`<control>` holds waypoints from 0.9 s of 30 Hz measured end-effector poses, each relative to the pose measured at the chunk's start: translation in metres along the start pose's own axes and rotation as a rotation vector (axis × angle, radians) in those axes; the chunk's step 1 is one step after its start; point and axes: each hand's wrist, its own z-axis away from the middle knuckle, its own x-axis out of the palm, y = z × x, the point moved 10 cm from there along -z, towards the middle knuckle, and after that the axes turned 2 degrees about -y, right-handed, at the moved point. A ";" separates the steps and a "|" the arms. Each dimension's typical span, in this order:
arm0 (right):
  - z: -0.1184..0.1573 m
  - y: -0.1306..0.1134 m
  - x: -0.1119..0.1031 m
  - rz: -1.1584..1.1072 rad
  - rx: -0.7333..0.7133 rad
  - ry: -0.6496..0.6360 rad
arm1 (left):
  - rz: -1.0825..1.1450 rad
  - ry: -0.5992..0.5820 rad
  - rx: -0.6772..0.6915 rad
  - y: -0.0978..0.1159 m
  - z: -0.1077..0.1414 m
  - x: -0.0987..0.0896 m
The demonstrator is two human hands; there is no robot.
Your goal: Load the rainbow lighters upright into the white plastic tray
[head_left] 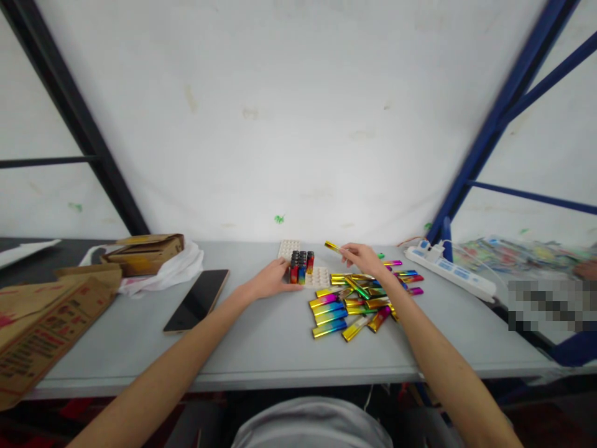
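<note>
A shiny gold tube-like piece [332, 247] is pinched in the fingertips of my right hand [361, 258], raised above the back of the table. My left hand [273, 279] rests at the left side of a white tray with round holes [319, 277], thumb along its front and fingers apart. Several small upright cylinders with black tops [298, 267], coloured red and blue, stand in the tray beside that hand; whether the fingers press on them I cannot tell. Under my right forearm lies a loose pile of shiny gold, blue, pink and green pieces [329, 318] like the held one.
Another white holed tray [290, 246] lies behind the cylinders. A dark phone or tablet [198, 300] lies left, near a cardboard box [147, 254] on white plastic and a larger carton [51, 317]. A power strip [450, 272] sits right. A co-worker's hand [586, 269] shows far right.
</note>
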 end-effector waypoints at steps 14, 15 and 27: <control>0.006 -0.032 0.035 -1.152 0.113 -0.045 | -0.044 -0.028 -0.015 -0.001 0.000 0.002; 0.006 -0.034 0.037 -1.161 0.120 -0.058 | -0.038 -0.027 -0.011 0.000 0.000 0.002; 0.005 -0.031 0.054 -0.716 0.165 -0.032 | -0.012 -0.011 -0.016 0.001 0.001 0.000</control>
